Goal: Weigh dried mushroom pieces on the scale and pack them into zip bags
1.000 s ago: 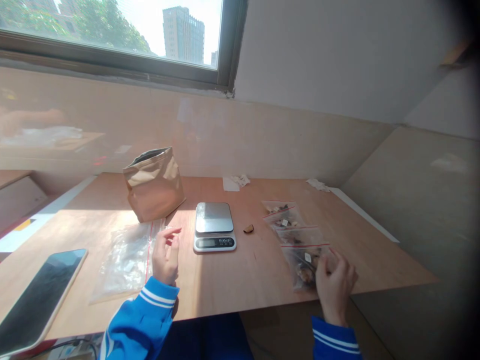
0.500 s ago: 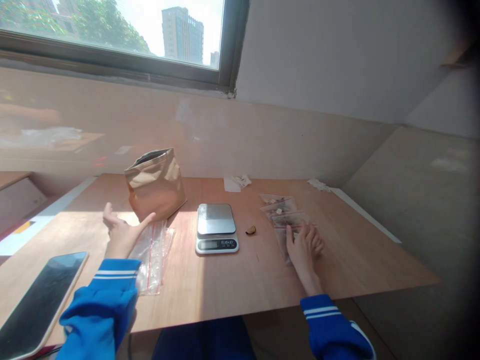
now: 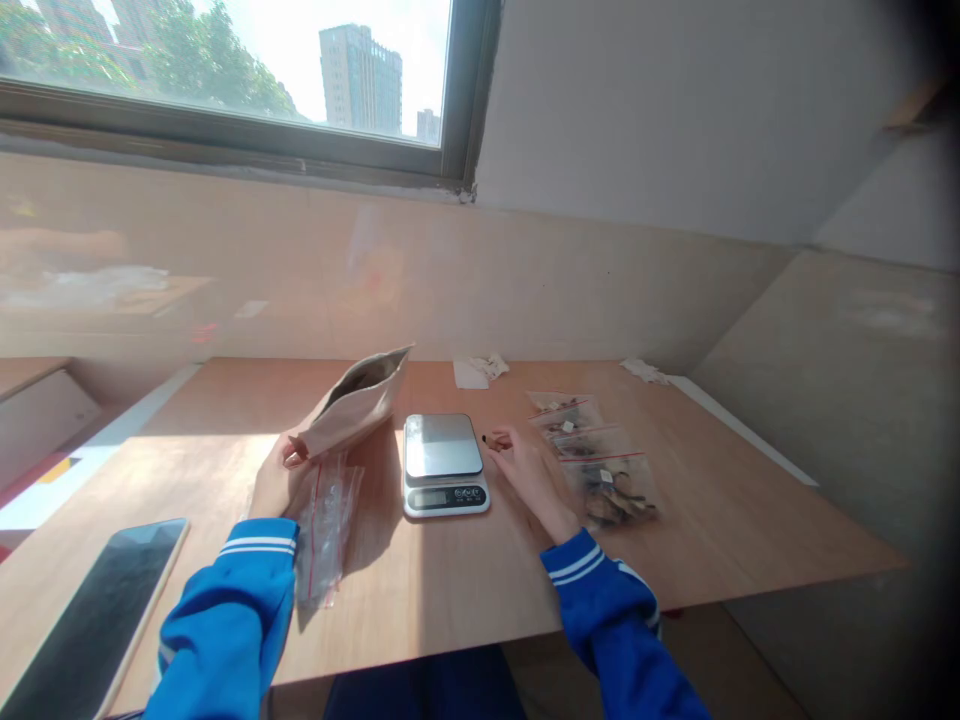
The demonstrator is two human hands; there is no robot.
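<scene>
My left hand [image 3: 279, 478] is closed on the lower left side of a brown paper pouch [image 3: 360, 415], which leans with its open mouth toward me. Between the fingertips of my right hand [image 3: 523, 468] is a small dark brown dried piece [image 3: 489, 441], just above the table and right of the scale. The digital kitchen scale [image 3: 444, 448] has a bare metal plate; its display is too small to read. Flat clear zip bags [image 3: 330, 535] lie under and beside my left wrist. Right of my right hand, several filled zip bags [image 3: 611, 490] overlap, holding dark dried pieces and small white packets.
A phone [image 3: 97, 610] lies at the table's left front. White paper and crumpled scraps [image 3: 480, 370] sit at the back, with another scrap [image 3: 643, 371] farther right. A wall [image 3: 570, 290] and a window [image 3: 225, 60] stand behind the wooden table [image 3: 480, 590].
My left hand has taken hold of the pouch and tilted it to the right. My right hand has moved left from the filled zip bags and picked up the brown piece.
</scene>
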